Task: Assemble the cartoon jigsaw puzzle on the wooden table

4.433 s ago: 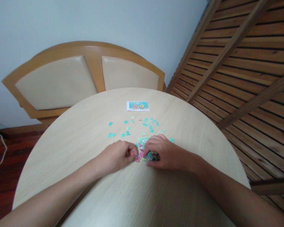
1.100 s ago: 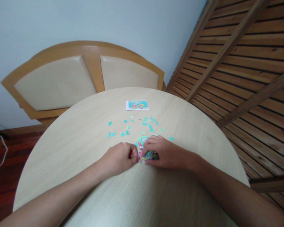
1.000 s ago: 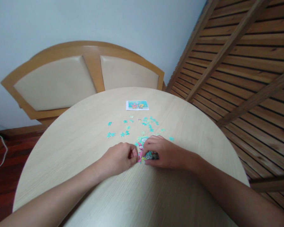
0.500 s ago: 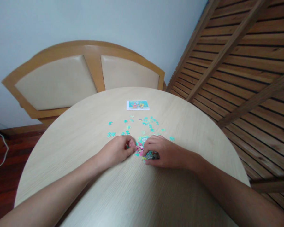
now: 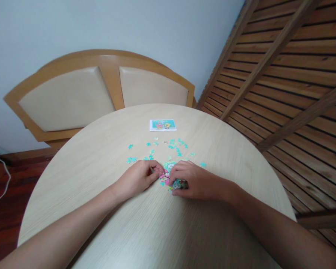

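A partly joined jigsaw puzzle (image 5: 168, 175) with pink and green cartoon figures lies on the round wooden table (image 5: 156, 231). My right hand (image 5: 192, 179) rests on its right side, fingers curled over the joined pieces, pressing them down. My left hand (image 5: 138, 178) sits at the puzzle's left edge with thumb and fingertips pinched together; a small piece may be between them, but it is too small to name. Loose turquoise puzzle pieces (image 5: 156, 151) are scattered just beyond both hands.
A small reference picture card (image 5: 162, 124) lies farther back on the table. Behind the table stands a wooden bench with two beige cushioned back panels (image 5: 100, 89). A slatted wooden wall (image 5: 291, 74) runs along the right. A white cable (image 5: 0, 175) lies on the floor at left.
My left hand has slid forward and up along the puzzle's left edge, from its lower left corner to its upper left. My right hand has stayed on the puzzle.
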Demonstrator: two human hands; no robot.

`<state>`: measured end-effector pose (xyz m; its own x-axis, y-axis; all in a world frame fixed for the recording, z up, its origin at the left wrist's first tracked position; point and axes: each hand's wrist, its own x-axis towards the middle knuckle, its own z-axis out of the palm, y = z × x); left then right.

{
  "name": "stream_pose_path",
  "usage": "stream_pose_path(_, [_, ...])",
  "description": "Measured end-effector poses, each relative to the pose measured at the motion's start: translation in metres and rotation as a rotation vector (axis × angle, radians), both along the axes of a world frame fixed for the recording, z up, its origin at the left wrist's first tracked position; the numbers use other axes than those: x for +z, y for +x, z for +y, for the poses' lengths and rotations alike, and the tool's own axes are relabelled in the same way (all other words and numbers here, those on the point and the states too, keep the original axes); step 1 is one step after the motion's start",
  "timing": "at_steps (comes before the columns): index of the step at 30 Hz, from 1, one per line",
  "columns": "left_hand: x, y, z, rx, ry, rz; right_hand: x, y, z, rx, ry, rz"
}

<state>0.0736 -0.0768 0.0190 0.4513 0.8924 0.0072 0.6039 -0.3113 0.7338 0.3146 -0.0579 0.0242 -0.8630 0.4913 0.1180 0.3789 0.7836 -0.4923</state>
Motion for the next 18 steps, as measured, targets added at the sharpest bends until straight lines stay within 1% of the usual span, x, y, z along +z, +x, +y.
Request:
stream_pose_path(10, [-0.0016, -0.0016, 0.0010, 0.010, -0.014, 0.008, 0.0015, -0.0010, -0.0011, -0.002, -0.007, 0.003])
stream_pose_path(18, [-0.0020, -0.0028, 0.0022, 0.002, -0.006, 0.015, -0.0038, -0.0002, 0.0021, 0.002, 0.014, 0.016])
